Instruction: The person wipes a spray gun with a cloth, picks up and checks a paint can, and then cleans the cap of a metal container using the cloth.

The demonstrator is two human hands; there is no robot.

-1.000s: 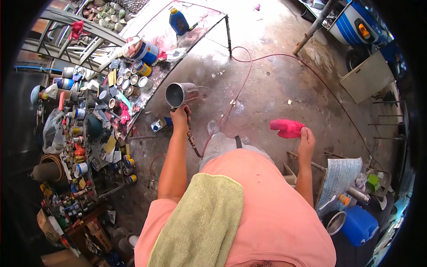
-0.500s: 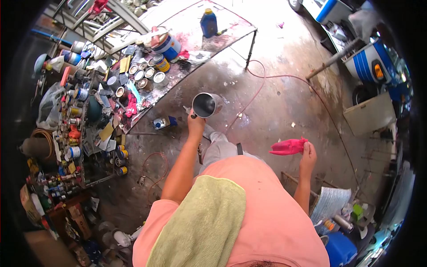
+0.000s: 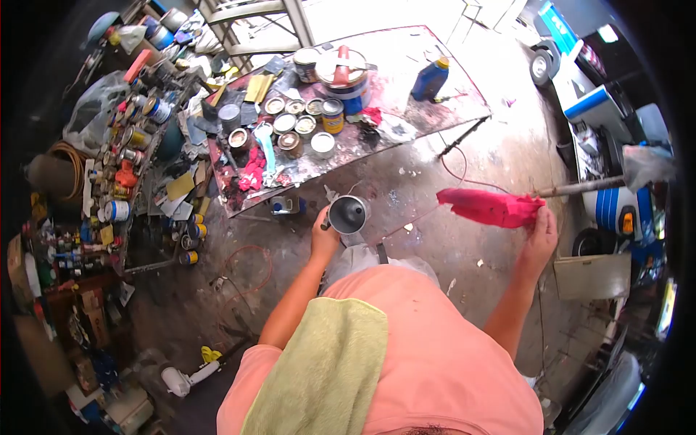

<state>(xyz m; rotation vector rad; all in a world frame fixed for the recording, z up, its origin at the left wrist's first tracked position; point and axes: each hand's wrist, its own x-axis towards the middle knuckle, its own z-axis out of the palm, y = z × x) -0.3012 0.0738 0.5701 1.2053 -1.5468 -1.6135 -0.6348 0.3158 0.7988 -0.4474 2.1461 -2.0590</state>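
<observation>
My left hand [image 3: 324, 235] is closed round the handle of a spray gun, whose open metal cup [image 3: 349, 215] faces up at me; the cup's inside is grey and looks bare. Pinched at one end between the fingers of my right hand [image 3: 540, 243] is a crumpled red cloth [image 3: 487, 208], stretching out to the left. The cloth hangs over the floor, apart from the spray gun. A blue and grey can [image 3: 288, 206] stands just left of the gun, beneath the table's front edge.
Ahead is a paint-stained table [image 3: 402, 98] with several open tins [image 3: 295, 106], a large paint bucket [image 3: 348, 94] and a blue bottle [image 3: 431, 80]. Crowded shelves [image 3: 130, 181] line the left. A red hose [image 3: 264, 268] lies on the floor. A pole [image 3: 583, 186] juts in from the right.
The view has shifted, bringing the table closer and further right. My right hand has risen outward with the red cloth, which is now more spread. My left hand still grips the spray gun.
</observation>
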